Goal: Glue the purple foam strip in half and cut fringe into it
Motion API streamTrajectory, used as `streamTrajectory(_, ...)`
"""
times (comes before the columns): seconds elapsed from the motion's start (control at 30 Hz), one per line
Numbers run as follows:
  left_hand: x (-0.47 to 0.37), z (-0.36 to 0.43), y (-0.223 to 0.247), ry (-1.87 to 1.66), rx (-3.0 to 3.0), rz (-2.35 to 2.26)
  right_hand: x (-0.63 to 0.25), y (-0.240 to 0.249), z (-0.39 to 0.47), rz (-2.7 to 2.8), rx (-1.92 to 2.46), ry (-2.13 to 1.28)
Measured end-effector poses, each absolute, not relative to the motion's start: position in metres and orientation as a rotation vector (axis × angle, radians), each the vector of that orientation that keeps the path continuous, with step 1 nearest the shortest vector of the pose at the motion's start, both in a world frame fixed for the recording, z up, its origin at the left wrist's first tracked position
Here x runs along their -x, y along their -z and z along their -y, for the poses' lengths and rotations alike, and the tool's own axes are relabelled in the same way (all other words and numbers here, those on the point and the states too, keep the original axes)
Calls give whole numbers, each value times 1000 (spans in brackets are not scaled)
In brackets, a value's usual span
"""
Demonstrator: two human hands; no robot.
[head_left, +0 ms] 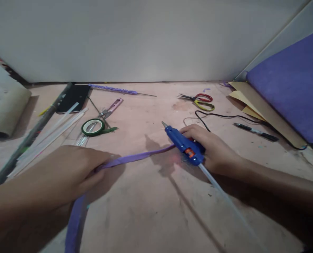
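Note:
My left hand (77, 172) pinches a narrow purple strip (131, 158), perhaps paper or foam. One end of the strip runs right, toward the glue gun, and the other hangs down below my wrist. In my right hand (206, 144) is a blue hot glue gun (181, 142), its nozzle pointing up and left above the table. A long clear glue stick (222, 193) sticks out of its back. The strip's right end passes behind the gun, so I cannot tell whether my right fingers also touch it.
Green tape (103, 129), a pink-handled cutter (114, 107), clear glue sticks (48, 137) and a black phone (73, 99) lie at left. A purple-wrapped wire (114, 90) and scissors (198, 101) lie behind. At right are a black cord (230, 116), a pen (256, 132) and purple sheets (290, 84).

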State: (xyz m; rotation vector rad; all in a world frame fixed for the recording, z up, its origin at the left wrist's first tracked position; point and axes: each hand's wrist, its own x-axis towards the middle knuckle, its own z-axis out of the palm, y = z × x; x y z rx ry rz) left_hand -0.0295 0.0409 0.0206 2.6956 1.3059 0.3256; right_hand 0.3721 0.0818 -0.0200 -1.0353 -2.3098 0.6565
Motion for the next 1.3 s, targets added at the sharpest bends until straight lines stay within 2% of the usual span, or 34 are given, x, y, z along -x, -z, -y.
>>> streamTrajectory(0.13,8,-15,-23,-118,-2557,-1104,-358,15,-119,2434,1010,-619)
streamTrajectory(0.23,-8,0,-20,-120,-2727,-860,-346,-1,-161,2607,876,-679)
streamTrajectory(0.4,-24,-10,1,-176,-2817,-923,-333,-19,-203,2580,769,-569)
streamTrajectory(0.53,-35,-36,21,-237,-2832,-905,-345,-24,-185,2361,877,-433)
streamTrajectory(0.77,-37,-77,35,-257,-2833,-765,-370,-21,-141,2069,1031,-485)
streamTrajectory(0.97,-27,-94,25,-390,-2710,-1379,-380,-7,-137,2044,1073,-584)
streamTrajectory(1.13,-26,-87,14,-396,-2768,-1253,-377,5,-126,2098,1101,-746)
streamTrajectory(1.3,-23,-77,18,-463,-2742,-1250,-371,5,-116,2167,1079,-688)
